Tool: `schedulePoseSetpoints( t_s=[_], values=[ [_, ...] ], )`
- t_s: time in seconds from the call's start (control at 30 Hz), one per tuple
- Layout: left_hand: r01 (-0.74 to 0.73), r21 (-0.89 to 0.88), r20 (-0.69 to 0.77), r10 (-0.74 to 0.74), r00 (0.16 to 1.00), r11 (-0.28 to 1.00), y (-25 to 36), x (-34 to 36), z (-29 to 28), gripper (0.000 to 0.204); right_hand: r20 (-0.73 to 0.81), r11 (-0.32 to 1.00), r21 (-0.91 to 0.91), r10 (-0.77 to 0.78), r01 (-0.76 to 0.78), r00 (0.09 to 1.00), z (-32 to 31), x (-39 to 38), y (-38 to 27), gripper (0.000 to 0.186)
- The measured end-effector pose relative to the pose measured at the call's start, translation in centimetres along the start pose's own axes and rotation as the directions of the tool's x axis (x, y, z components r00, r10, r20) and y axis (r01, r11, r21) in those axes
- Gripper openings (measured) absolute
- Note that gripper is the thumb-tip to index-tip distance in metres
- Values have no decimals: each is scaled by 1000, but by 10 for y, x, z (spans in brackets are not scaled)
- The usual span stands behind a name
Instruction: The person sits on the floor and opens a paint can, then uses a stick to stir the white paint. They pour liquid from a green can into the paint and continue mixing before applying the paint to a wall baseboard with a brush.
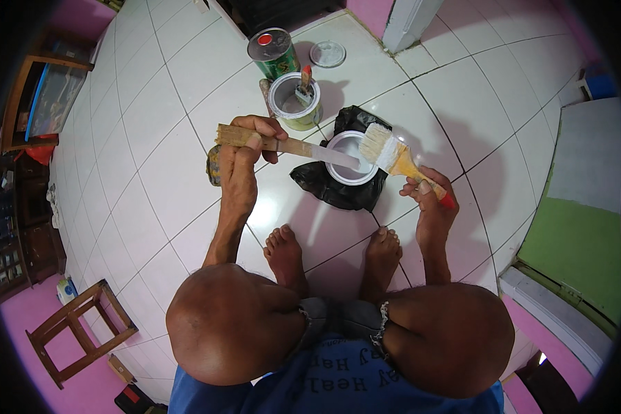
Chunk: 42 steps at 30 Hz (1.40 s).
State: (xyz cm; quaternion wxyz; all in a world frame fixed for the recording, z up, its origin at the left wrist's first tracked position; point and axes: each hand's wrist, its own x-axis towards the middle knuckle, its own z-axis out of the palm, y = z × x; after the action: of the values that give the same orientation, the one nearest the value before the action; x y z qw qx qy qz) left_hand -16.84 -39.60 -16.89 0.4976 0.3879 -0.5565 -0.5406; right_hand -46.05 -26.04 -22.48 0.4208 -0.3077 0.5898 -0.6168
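Observation:
My left hand (243, 153) is closed around a flat wooden stick (295, 147). The stick's far end is coated in white paint and slants over the mouth of a small white tub (352, 181). Pale paint shows inside the tub, which sits on a crumpled black plastic bag (339, 197) on the floor. In my right hand (435, 200) is a wide paintbrush (403, 165), gripped by its red-tipped handle. Its pale bristles point up and left, at the tub's right rim; whether they touch it I cannot tell.
Beyond the tub stand an open paint can (302, 119) with a red-handled tool (306, 81) in it, a green tin (280, 65) and a round lid (328, 54). My bare feet rest on the tiles (324, 255) near the bag. A wooden stool (83, 328) is at lower left.

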Motion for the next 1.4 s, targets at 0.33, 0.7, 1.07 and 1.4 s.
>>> schedulePoseSetpoints(
  t_s=[0.33, 0.7, 1.07, 1.4],
  values=[
    [-29, -27, -4, 29, 1000, 999, -4, -1, 2, 21, 141, 939, -263, -192, 223, 971, 24, -19, -20, 29],
    [-75, 19, -40, 75, 996, 997, -3, -10, 7, 18, 321, 786, -324, -433, 527, 842, 35, -20, -1, 40],
    [-105, 10, -41, 105, 994, 994, 3, -12, -6, 18, 184, 860, -365, -308, 356, 933, 24, -11, 16, 34],
    [-94, 41, 202, 84, 976, 995, 15, -13, -16, 22, 123, 967, -208, -125, 149, 984, 28, -12, -28, 26]
  ],
)
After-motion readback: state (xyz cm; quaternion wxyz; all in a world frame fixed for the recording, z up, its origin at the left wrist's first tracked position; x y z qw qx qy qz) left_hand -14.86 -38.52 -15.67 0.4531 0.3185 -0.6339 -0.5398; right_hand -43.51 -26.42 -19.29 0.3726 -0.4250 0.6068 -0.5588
